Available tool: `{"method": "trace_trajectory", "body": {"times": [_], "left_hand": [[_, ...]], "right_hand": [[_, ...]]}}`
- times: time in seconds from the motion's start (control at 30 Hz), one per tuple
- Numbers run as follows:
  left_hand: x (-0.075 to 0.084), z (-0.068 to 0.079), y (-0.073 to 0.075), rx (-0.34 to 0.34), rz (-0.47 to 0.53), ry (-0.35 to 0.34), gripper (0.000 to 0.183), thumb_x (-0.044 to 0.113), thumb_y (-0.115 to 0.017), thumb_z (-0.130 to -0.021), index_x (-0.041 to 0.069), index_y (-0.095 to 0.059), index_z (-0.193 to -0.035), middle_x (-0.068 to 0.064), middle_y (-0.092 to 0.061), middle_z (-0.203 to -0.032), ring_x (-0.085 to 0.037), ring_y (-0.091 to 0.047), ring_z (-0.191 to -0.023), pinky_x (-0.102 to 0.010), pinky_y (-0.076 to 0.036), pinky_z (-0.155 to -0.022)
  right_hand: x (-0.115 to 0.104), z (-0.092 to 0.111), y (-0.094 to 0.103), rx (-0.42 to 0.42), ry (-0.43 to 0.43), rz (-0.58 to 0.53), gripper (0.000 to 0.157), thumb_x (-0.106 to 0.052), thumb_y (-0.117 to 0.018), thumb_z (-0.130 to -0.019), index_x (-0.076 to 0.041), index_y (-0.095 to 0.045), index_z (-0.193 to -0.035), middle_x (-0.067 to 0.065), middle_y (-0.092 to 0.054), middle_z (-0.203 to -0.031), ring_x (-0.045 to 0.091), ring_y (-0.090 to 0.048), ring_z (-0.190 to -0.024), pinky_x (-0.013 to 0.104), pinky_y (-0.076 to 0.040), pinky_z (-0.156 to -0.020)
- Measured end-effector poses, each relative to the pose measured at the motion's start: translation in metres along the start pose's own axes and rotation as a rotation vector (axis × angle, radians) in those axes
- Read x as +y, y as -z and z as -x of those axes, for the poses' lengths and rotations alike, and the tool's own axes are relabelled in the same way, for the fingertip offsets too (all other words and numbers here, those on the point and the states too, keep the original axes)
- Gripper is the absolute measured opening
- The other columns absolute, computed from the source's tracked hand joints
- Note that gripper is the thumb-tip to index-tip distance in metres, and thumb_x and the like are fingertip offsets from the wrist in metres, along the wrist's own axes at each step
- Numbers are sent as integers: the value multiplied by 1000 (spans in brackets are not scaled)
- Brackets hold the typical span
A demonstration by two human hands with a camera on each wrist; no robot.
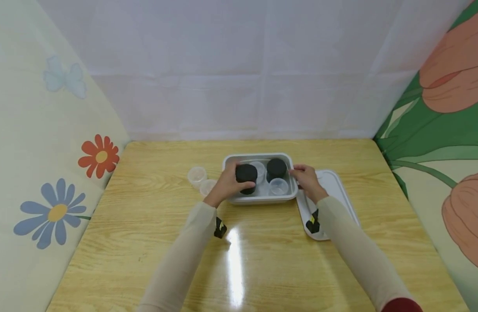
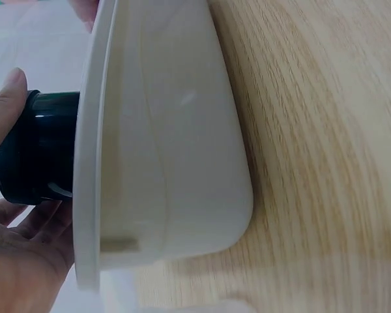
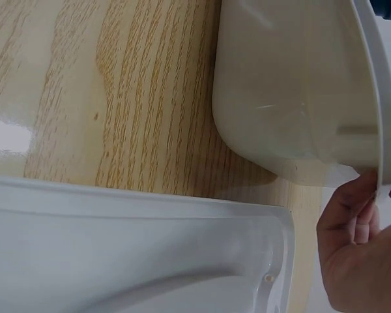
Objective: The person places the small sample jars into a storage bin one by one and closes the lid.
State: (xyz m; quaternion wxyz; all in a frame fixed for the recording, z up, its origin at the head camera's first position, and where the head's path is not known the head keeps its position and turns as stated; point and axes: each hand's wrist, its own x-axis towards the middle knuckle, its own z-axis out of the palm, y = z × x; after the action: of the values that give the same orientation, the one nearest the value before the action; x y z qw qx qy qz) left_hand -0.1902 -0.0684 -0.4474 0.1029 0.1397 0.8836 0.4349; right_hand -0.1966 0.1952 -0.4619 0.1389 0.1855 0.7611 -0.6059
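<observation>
A white rectangular tub [image 1: 258, 200] stands on the table. My left hand [image 1: 226, 185] grips a black round container [image 1: 247, 174] at the tub's left end, thumb on the near side. The left wrist view shows this black container [image 2: 42, 147] rising above the rim, fingers spread around its side. At the tub's right end my right hand [image 1: 308, 180] pinches the rim, thumb and fingers on either side of the wall [image 3: 300, 85]. Inside the tub are a second black container [image 1: 276, 167] and two clear plastic cups, one near the front [image 1: 279, 186] and one behind [image 1: 258, 168].
Two clear cups stand left of the tub, one farther out [image 1: 197, 174] and one partly behind my left wrist [image 1: 207, 186]. A white lid [image 1: 338, 195] lies to the right, beneath my right forearm. Cloth-covered walls [image 1: 243, 104] enclose the wooden table [image 1: 165, 242].
</observation>
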Motion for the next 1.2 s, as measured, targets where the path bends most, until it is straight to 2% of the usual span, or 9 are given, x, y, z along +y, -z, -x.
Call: {"method": "trace_trajectory", "body": {"times": [0.2, 0.37, 0.67, 0.9, 1.2], "left_hand": [[1, -1, -4, -7, -7, -50, 78, 27, -77, -80, -6, -36, -138, -26, -42, -136, -38, -48, -120, -50, -40, -102], [0, -4, -8, -35, -30, -65, 74, 22, -76, -79, -7, -39, -137, -25, -47, -132, -36, -50, -117, -47, -41, -100], [1, -5, -15, -27, -108, -106, 71, 21, -79, -73, -5, -44, -130, -23, -53, -126, -35, -53, -114, -46, -43, -98], [3, -6, -19, -103, -70, -49, 68, 23, -79, -76, 0, -44, -129, -19, -52, -125, -32, -54, -109, -44, -44, -95], [5, -8, -25, -106, -39, -73, 62, 16, -81, -72, -2, -46, -120, -20, -55, -116, -31, -56, -101, -42, -46, -92]], "right_hand": [[1, 0, -1, -3, 3, 0, 46, -20, -51, -97, -3, -43, -139, 15, -51, -132, 16, -52, -101, 23, -49, -71], [1, -1, 0, 1, -2, 8, 46, -20, -51, -97, -4, -43, -139, 15, -51, -132, 17, -53, -102, 23, -49, -71], [2, -2, -1, 9, 1, 12, 44, -20, -52, -97, -3, -45, -137, 13, -53, -128, 12, -54, -92, 21, -49, -65], [2, -2, -1, 10, -1, 11, 44, -20, -52, -97, -4, -46, -137, 13, -53, -128, 11, -53, -92, 21, -48, -65], [1, 0, 1, -1, 2, 17, 46, -21, -51, -98, -4, -43, -140, 15, -51, -134, 17, -53, -103, 22, -47, -68]]}}
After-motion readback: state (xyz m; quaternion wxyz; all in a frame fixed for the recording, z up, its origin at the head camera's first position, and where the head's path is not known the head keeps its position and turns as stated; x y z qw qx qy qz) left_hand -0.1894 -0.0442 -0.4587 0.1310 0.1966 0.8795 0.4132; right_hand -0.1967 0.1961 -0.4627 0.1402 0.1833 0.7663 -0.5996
